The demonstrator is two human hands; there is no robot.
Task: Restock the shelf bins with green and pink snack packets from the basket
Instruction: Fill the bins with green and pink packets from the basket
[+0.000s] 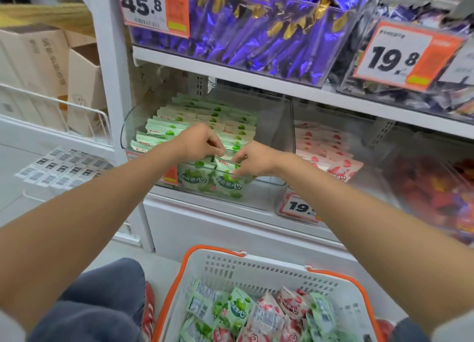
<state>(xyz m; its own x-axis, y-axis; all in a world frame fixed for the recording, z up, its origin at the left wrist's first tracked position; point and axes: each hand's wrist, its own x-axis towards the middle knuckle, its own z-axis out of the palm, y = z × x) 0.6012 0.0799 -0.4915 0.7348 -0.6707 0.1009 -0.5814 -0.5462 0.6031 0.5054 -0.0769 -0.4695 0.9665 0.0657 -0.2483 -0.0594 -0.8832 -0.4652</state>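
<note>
White shop shelving (230, 78) — left hand (202, 142) and right hand (256, 159) pinch green packets (223, 162) in a clear bin (272, 126).

White shelving (230, 81) beside stacked cardboard boxes (33, 67), pale floor (161, 266).

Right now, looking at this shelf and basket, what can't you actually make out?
All head view:
- Front green plastic snack packets: tops hidden by the left hand and right hand.
- White plastic basket with orange rim: near end cut off by the bottom edge.
- Lower white-and-orange price tag: digits after 19 hidden by the right forearm.
- Far-right clear bin's red packets: blurred.
</note>
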